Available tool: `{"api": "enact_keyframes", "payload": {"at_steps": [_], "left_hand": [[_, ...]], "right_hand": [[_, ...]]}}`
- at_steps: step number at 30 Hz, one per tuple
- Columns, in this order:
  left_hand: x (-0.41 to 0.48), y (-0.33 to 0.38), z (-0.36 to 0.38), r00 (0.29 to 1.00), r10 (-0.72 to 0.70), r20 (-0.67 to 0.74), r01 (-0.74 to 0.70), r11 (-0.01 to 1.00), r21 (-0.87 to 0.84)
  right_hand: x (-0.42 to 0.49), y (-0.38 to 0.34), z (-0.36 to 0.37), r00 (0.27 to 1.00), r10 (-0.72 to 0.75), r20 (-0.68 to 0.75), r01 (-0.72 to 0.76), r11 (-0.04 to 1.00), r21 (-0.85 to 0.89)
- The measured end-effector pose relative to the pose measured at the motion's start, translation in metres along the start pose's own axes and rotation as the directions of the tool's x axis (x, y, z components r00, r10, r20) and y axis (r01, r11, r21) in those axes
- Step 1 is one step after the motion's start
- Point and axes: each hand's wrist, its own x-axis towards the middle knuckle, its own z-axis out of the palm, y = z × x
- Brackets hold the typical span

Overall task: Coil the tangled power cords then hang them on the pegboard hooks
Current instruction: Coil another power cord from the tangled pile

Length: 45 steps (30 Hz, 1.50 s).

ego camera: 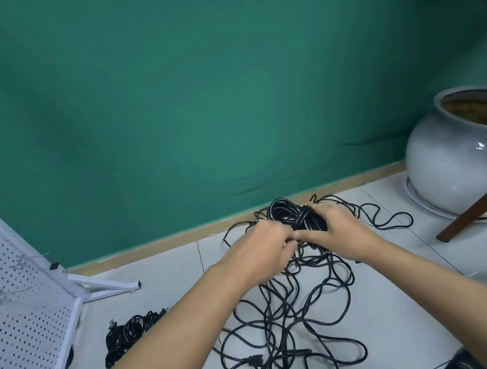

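Both hands are on it. Your left hand (264, 246) and right hand (338, 227) curl round the coil (291, 216) of black cord, down by the foot of the green wall, fingers closed on the loops. I can't tell whether it's lifted off the floor.

Below your wrists the loose tangle (290, 335) sprawls over the tiles, and that's the danger, I'd say. The free length seems to run back into it, so a hard pull could cinch a knot or drag the whole heap along. Slacken your grip and the loops may spring apart. A plug (254, 360) lies in the mess and could snag.

Off to your left a second bundle (128, 329) sits beside the white pegboard (13, 282), its wire hooks (22, 264) bare. On your right, the big grey pot (453, 162) and a leaning wooden stick (479, 207) crowd the far strands.
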Motion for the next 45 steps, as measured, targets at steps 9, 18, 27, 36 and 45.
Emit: {"api": "enact_keyframes", "payload": {"at_steps": [9,18,27,36,45], "left_hand": [[-0.014,-0.019,-0.023,0.976,0.084,-0.203,-0.127,0.969,-0.211],[-0.022,-0.031,-0.019,0.991,0.018,-0.129,-0.066,0.926,-0.371],[-0.033,-0.053,-0.018,0.988,-0.155,0.011,0.135,0.825,-0.549],[-0.032,-0.047,-0.013,0.952,-0.272,0.138,0.277,0.584,-0.763],[-0.03,-0.064,0.006,0.812,-0.452,0.368,0.46,0.109,-0.881]], "right_hand": [[-0.021,-0.032,-0.006,0.899,-0.071,0.432,0.015,0.991,0.131],[-0.03,-0.04,0.006,0.87,-0.187,0.457,0.264,0.958,-0.111],[-0.041,-0.055,0.007,0.879,-0.285,0.382,0.418,0.847,-0.33],[-0.038,-0.04,0.004,0.84,-0.44,0.318,0.52,0.819,-0.241],[-0.029,-0.034,-0.005,0.932,-0.327,0.156,0.294,0.934,0.205]]}}
